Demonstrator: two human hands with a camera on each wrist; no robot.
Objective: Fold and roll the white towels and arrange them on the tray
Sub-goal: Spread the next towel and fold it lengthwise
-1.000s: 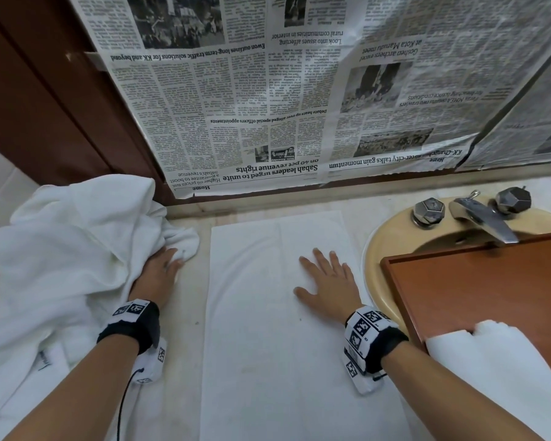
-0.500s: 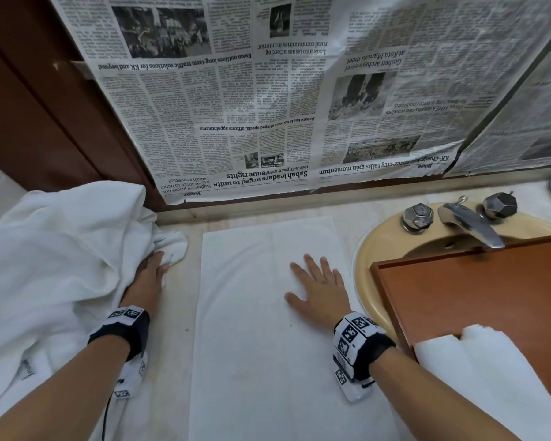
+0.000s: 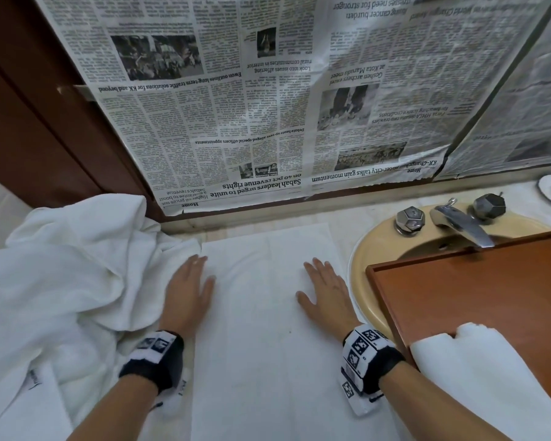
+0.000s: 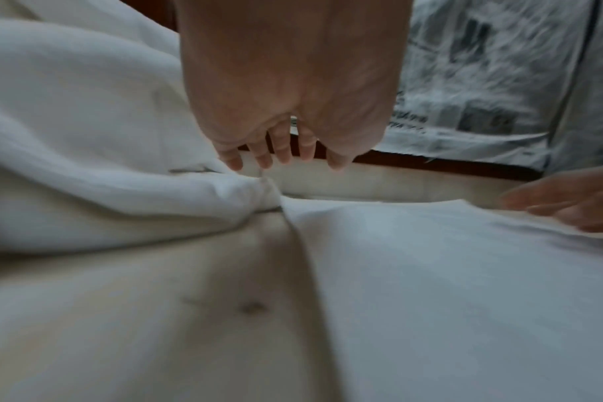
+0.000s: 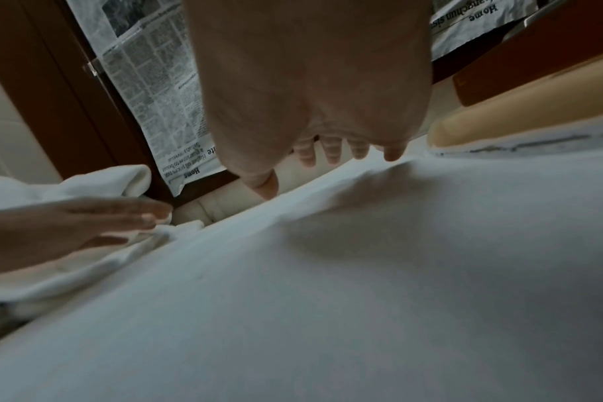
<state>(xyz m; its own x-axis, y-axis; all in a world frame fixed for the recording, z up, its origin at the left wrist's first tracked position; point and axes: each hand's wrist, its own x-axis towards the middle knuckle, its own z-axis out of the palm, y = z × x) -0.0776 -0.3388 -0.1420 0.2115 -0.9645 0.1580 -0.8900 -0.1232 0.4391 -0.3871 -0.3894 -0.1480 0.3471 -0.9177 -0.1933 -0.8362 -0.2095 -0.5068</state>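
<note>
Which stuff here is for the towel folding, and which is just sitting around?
For the job:
flat towel
towel pile
tray
rolled towel
left hand
right hand

Just there:
newspaper
tap
sink

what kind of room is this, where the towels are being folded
Most likely a bathroom vanity counter: a yellowish basin with a metal faucet and two faceted tap knobs, and white towels heaped beside it.

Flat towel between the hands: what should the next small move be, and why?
Probably slide both palms outward to finish smoothing, then fold. The flat towel lies spread on the counter, left hand at its left edge, right hand flat near its right edge; neither grips anything, and the tray has free space.
</note>
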